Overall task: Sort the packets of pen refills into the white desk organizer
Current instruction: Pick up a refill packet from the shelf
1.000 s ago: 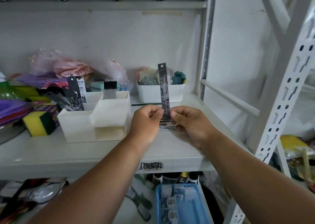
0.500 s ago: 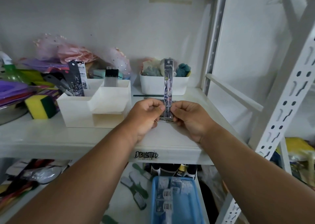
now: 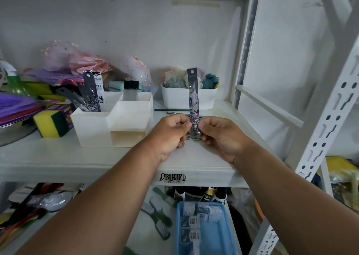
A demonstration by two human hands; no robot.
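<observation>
Near the shelf's front edge, your left hand [image 3: 171,132] and right hand [image 3: 219,136] pinch one refill packet [image 3: 194,101] upright by its bottom end. You're mid-sort; next carry it left into the white organizer [image 3: 97,130], beside the packets [image 3: 91,95] already standing there.

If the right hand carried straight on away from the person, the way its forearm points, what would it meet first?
Probably the pens lying on the shelf just past the right hand, then the small white bin behind them. Depth is hard to judge here; if the hand stays raised, it may pass over the pens.
</observation>
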